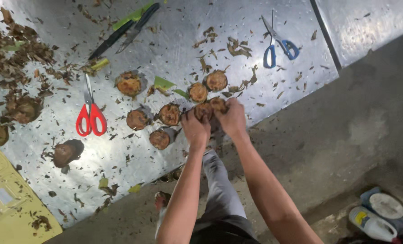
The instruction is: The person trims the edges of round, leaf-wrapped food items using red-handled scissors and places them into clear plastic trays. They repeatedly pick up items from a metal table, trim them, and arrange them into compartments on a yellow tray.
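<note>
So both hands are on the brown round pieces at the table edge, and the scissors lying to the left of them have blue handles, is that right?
Not quite. In the head view the scissors left of the brown round pieces have red handles; the blue-handled scissors lie farther up the metal table. The left hand and right hand are indeed on the pieces at the edge.

Two brown stumps at the table edge

The two stumps [210, 108] sit side by side near the middle of the frame, right at the edge of the shiny table. They are round, brown and rough, with flat cut tops facing up. They touch each other. The left hand [195, 129] and right hand [232, 119] press on their near sides.
</note>
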